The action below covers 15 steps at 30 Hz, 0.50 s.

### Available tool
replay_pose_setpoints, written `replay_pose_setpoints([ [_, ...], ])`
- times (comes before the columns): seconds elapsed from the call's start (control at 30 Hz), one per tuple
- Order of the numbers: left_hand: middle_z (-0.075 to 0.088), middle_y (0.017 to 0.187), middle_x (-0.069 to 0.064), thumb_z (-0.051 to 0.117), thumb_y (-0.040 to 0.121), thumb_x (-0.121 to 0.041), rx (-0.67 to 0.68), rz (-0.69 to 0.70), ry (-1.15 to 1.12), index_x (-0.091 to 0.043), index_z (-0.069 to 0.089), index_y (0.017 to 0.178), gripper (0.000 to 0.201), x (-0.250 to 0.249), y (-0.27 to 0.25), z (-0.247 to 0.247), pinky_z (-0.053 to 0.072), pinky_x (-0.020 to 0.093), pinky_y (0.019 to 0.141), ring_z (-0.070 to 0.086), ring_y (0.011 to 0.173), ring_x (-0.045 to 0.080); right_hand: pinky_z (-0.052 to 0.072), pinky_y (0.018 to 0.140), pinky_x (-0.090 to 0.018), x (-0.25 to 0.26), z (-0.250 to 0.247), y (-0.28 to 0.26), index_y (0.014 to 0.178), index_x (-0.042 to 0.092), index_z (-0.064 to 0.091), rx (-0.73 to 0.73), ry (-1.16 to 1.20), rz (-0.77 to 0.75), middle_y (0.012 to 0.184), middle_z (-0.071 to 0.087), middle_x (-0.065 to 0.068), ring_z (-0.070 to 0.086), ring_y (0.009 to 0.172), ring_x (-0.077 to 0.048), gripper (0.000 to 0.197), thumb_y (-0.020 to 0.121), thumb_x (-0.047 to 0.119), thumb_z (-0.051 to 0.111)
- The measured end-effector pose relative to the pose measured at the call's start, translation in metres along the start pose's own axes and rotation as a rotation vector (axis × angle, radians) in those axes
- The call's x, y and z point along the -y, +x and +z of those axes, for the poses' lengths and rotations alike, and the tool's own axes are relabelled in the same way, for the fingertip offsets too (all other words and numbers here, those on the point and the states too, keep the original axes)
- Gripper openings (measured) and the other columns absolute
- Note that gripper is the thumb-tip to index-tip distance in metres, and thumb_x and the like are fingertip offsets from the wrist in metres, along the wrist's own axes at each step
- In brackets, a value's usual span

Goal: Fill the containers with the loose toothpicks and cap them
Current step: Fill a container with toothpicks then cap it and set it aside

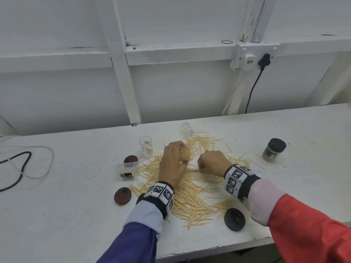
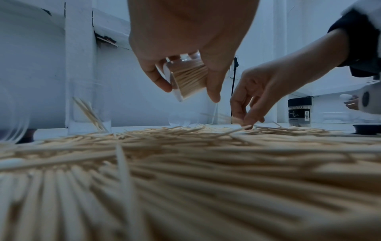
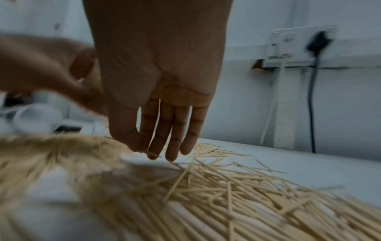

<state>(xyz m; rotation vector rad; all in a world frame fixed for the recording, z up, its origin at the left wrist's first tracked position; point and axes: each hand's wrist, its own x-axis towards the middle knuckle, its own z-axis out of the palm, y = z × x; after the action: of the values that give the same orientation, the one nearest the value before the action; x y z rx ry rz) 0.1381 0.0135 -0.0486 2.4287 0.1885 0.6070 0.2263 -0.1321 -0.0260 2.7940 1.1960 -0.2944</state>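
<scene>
A wide pile of loose toothpicks (image 1: 193, 198) covers the middle of the white table (image 1: 76, 215). Above its far part, my left hand (image 1: 182, 158) grips a clear container (image 1: 187, 155), tilted with its mouth to the right and packed with toothpicks; the left wrist view shows that container (image 2: 185, 78) between thumb and fingers. My right hand (image 1: 201, 168) reaches down beside it, and its thumb and forefinger pinch a toothpick off the pile (image 3: 226, 187). In the right wrist view the other fingertips (image 3: 171, 156) point down at the table.
An upright clear container (image 1: 145, 146) and two lying ones (image 1: 187, 130) (image 1: 126, 168) ring the pile. A filled jar with a black cap (image 1: 274, 149) stands right. Two brown lids (image 1: 130, 159) (image 1: 122, 195) and a black lid (image 1: 234, 219) lie nearby. Cables (image 1: 19, 168) lie far left.
</scene>
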Motion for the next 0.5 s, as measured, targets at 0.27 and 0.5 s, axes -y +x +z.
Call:
replay_pose_setpoints([
  [0.27, 0.056, 0.107, -0.007, 0.084, 0.069, -0.024, -0.068, 0.023, 0.07, -0.022, 0.053, 0.11, 0.052, 0.004, 0.002, 0.001, 0.041, 0.024, 0.073, 0.048, 0.098, 0.014, 0.045, 0.067, -0.021, -0.018, -0.01, -0.01, 0.088, 0.022, 0.066, -0.022, 0.219, -0.026, 0.083, 0.063, 0.013, 0.06, 0.079, -0.008, 0.007, 0.088, 0.028, 0.061],
  [0.5, 0.055, 0.11, -0.007, 0.083, 0.071, -0.026, -0.083, -0.011, 0.07, -0.021, 0.054, 0.112, 0.05, 0.004, 0.002, 0.001, 0.039, 0.023, 0.074, 0.047, 0.101, 0.014, 0.048, 0.065, -0.027, -0.038, -0.046, -0.024, 0.075, 0.025, 0.065, -0.137, 0.291, -0.005, 0.07, 0.062, 0.015, 0.061, 0.072, -0.008, 0.008, 0.082, 0.025, 0.069],
])
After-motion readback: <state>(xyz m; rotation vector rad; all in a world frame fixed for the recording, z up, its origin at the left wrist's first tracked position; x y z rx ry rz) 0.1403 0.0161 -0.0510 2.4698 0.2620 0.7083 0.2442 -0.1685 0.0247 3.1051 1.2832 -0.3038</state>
